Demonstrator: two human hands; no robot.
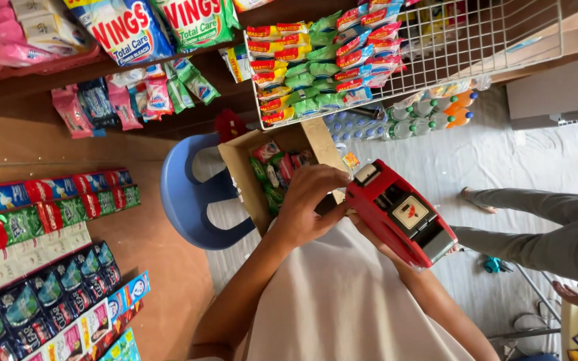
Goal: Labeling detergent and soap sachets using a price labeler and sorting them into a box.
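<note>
A red price-label gun (401,212) was held over the open cardboard box (239,164) of sachets on the blue plastic chair (185,200). The right hand (369,234) was wrapped under its body, mostly hidden, while the left hand (309,204) was closed on its near-left end, fingers pinched at the front. Probably best done with the gun kept steady and level, tbh. Counted: one gun, one box, one chair, two hands.

Carton (242,167) on chair (185,200)
</note>
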